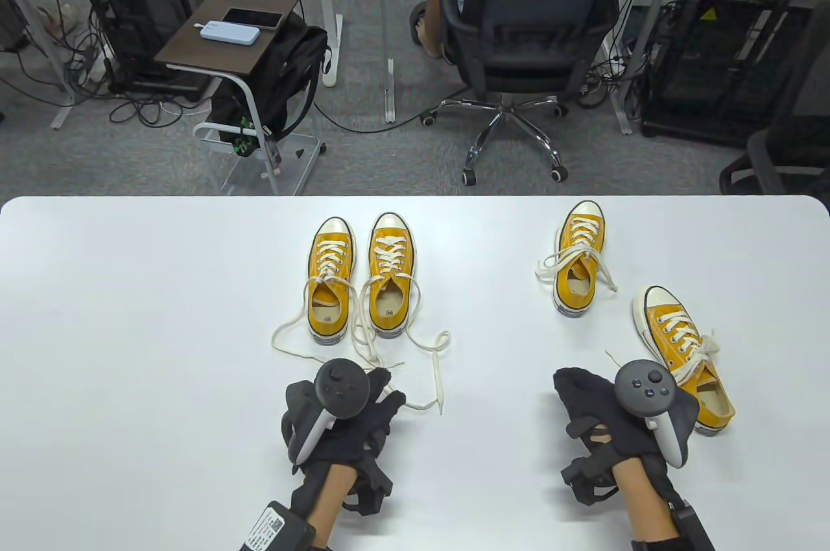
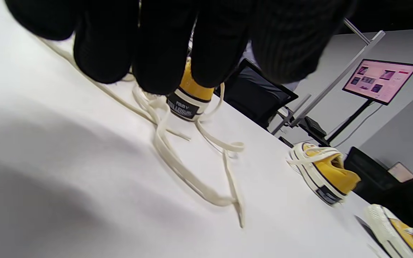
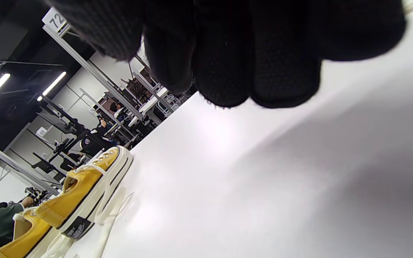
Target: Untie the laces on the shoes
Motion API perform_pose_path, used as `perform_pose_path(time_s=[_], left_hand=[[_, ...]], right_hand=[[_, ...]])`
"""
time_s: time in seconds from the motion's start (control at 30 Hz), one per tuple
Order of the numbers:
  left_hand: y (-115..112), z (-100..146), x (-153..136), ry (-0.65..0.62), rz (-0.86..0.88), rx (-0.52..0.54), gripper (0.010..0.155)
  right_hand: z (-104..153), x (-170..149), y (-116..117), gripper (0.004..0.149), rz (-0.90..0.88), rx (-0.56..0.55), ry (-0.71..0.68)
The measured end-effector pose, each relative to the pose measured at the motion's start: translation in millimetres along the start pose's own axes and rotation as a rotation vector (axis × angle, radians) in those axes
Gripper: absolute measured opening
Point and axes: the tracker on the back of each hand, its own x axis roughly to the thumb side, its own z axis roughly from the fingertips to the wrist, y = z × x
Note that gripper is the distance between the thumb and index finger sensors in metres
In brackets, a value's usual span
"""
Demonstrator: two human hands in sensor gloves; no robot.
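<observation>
Two pairs of yellow sneakers stand on the white table point(image 1: 130, 317). The left pair point(image 1: 331, 279) point(image 1: 391, 275) has its cream laces point(image 1: 428, 350) undone and strewn toward me. On the right, the far shoe point(image 1: 579, 259) carries a loose bow, and the near shoe point(image 1: 684, 356), angled, has a tied bow. My left hand point(image 1: 382, 392) hovers over the loose lace ends, fingers point(image 2: 163, 53) hanging above the laces point(image 2: 192, 179) behind a shoe heel point(image 2: 188, 100); no grip shows. My right hand point(image 1: 577, 389) lies just left of the near right shoe, fingers point(image 3: 256, 64) straight and together, holding nothing.
Beyond the table's far edge are an office chair point(image 1: 519, 26) with a seated person, a small side table point(image 1: 227, 32) with a phone, and computer racks. In the right wrist view a yellow shoe point(image 3: 84, 193) sits at lower left.
</observation>
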Motion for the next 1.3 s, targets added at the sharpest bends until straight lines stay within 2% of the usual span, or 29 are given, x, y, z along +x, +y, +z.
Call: perform_pose_path(time_s=[0.2,0.33,0.43,0.5,0.57,0.67,0.83,1.1,1.27,1.3], left_hand=[[-6.1,-0.8,-7.7,-0.06,0.071,-0.094,0.065],[-8.9,-1.4,-6.9,-0.076,0.055,-0.127,0.066],[-9.9,0.6,-2.9,-0.099,0.067,-0.127,0.066],[-10.0,1.4,-1.7,-0.102,0.06,-0.146,0.067],[-12.8,-0.7,-3.5,-0.109,0.066,-0.151,0.067],[-15.7,-4.7,-10.0,-0.076,0.075,-0.223,0.068],[-17.3,-8.1,-17.7,-0.034,0.108,-0.269,0.07],[-18.5,-9.2,-17.2,-0.034,0.09,-0.269,0.07],[-19.0,-9.5,-16.1,-0.032,0.086,-0.274,0.07],[-19.7,-9.7,-15.3,-0.035,0.079,-0.276,0.07]], right_hand=[[3.4,11.6,0.3,0.052,0.038,-0.009,-0.043],[3.6,32.2,-6.2,0.061,0.197,-0.082,-0.077],[-13.0,50.9,-14.4,0.066,0.353,-0.164,-0.067],[-31.3,59.4,-21.8,0.069,0.467,-0.167,-0.04],[-51.2,63.9,-30.2,0.071,0.508,-0.18,-0.008],[-84.6,64.7,-40.3,0.073,0.56,-0.174,0.073],[-130.1,53.6,-35.9,0.07,0.651,-0.157,0.189],[-169.0,23.4,-2.0,0.067,0.74,-0.105,0.243],[-171.6,22.5,12.4,0.04,0.708,-0.15,0.173],[-170.7,23.6,13.7,0.038,0.735,-0.166,0.149]])
